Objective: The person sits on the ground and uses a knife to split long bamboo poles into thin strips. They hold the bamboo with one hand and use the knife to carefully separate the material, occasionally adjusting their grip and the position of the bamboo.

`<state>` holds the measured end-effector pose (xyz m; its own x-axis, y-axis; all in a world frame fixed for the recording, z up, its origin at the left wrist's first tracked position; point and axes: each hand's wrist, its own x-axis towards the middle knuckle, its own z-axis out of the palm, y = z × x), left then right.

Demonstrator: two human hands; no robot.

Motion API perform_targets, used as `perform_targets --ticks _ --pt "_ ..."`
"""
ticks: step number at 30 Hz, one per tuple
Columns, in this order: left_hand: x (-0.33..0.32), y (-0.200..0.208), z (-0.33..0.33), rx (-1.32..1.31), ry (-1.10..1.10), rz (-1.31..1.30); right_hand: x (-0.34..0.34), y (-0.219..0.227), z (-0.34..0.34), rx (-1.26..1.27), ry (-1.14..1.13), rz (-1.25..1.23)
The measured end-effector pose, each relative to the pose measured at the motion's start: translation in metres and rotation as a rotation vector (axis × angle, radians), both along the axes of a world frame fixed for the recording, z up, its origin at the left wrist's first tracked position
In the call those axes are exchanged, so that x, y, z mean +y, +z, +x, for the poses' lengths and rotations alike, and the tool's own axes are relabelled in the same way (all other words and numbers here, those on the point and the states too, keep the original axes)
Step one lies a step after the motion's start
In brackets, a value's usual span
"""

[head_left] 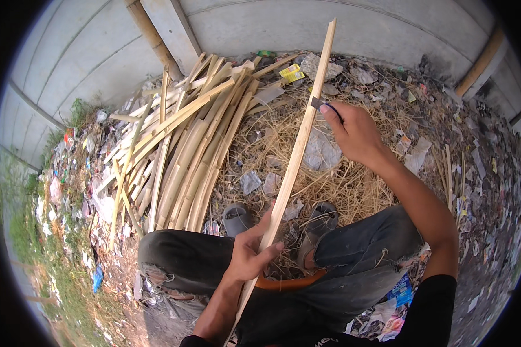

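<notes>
A long, pale split bamboo strip (295,162) runs slantwise from my lap up toward the wall. My left hand (250,253) is wrapped round its lower part, thumb lying across it, between my knees. Farther up the strip, my right hand (354,132) grips a knife (316,103) whose short, dark blade touches the strip's right edge. Most of the knife's handle is hidden in my fingers. Between my thighs, an orange curved thing (292,283) shows under the strip; I cannot make out what it is.
A large pile of split bamboo strips (182,156) lies to the left. Dry shavings (359,194) and litter cover the ground ahead. A grey panel wall (272,32) with bamboo posts (153,37) stands at the back. My sandalled feet (237,218) are close below the strip.
</notes>
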<state>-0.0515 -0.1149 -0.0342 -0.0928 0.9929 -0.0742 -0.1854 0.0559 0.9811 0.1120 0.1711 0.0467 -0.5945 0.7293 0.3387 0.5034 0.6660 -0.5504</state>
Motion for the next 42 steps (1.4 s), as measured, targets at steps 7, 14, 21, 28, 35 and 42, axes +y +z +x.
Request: perform_targets --ticks 7,14,21,28,35,42 --pt "0.001 -0.009 0.000 -0.071 0.059 0.011 -0.039 -0.005 -0.005 -0.204 0.296 0.005" --pt "-0.004 0.004 -0.001 -0.250 0.057 -0.017 -0.011 0.005 -0.021 -0.091 0.130 -0.058" --pt "0.003 0.007 0.003 -0.277 0.177 -0.009 -0.088 -0.011 -0.027 -0.096 0.419 -0.048" --pt "-0.001 -0.004 0.006 -0.250 0.078 -0.002 -0.012 0.005 -0.027 0.016 0.111 -0.083" --pt "0.004 0.002 0.001 -0.284 0.158 0.010 -0.077 -0.011 -0.029 -0.029 0.353 -0.103" --pt "0.008 0.005 -0.006 -0.203 0.204 0.037 -0.110 -0.006 -0.030 -0.083 0.486 -0.210"
